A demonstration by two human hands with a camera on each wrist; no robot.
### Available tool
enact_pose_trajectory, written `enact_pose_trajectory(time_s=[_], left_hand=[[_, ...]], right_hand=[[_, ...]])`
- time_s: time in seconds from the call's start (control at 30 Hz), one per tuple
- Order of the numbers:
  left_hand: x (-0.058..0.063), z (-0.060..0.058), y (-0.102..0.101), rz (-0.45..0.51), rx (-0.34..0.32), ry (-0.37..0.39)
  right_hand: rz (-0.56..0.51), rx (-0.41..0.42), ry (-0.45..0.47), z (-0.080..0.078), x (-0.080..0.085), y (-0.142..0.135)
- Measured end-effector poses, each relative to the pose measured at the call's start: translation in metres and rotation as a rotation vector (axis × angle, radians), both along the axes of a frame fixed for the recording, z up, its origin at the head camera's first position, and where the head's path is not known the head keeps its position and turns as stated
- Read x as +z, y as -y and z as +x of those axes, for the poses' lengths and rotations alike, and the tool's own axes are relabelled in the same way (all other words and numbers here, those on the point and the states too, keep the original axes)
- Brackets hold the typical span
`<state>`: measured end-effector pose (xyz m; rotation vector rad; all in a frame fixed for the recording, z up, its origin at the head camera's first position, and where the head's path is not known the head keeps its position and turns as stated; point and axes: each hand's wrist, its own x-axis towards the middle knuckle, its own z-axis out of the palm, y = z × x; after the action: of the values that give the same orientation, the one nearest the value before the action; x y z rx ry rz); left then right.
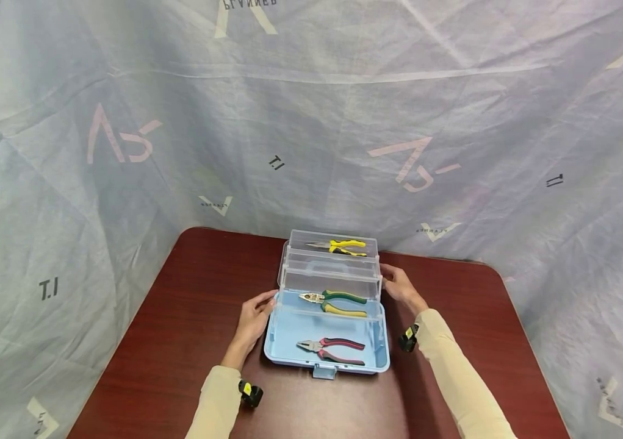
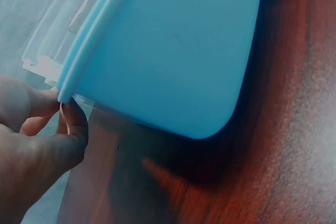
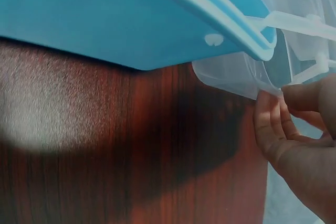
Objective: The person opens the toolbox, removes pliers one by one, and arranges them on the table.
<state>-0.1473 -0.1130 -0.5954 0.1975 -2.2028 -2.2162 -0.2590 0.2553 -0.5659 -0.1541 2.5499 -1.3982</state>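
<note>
A light blue toolbox [image 1: 285, 334] stands open on the table, with clear tiered trays [image 1: 311, 281] raised over its back part. Red-and-black pliers [image 1: 318, 346] lie on the box floor. Green-and-yellow pliers [image 1: 323, 297] rest in the lower clear tray, and yellow-and-black long-nose pliers [image 1: 335, 246] in the top one. At the left rear corner, my left hand [image 1: 252, 322] pinches the blue rim [image 2: 79, 61] between thumb and fingers. My right hand [image 1: 399, 286] pinches the edge of the clear lid [image 3: 226, 74], which hangs open behind the box.
The dark red-brown table [image 1: 179, 341] extends to both sides of the box. Grey printed cloth [image 1: 311, 122] hangs behind and beside it. White hinge links [image 3: 294, 23] join the trays to the box side. A latch [image 1: 324, 371] juts from the front.
</note>
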Motion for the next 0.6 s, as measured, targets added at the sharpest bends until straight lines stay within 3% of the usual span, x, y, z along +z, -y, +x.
enact_pose_trajectory(time_s=[0.27,0.53,0.6], left_hand=[[-0.002,-0.001,-0.001,-0.013,0.008,0.013],[-0.003,-0.001,0.002,-0.034,0.006,0.026],[0.005,0.002,0.001,-0.030,-0.011,0.029]], right_hand=[[-0.051,-0.044,-0.023,0.000,0.016,-0.002],[-0.024,-0.063,-0.098,-0.009,0.056,0.003],[-0.012,-0.052,-0.114,-0.012,0.065,0.007]])
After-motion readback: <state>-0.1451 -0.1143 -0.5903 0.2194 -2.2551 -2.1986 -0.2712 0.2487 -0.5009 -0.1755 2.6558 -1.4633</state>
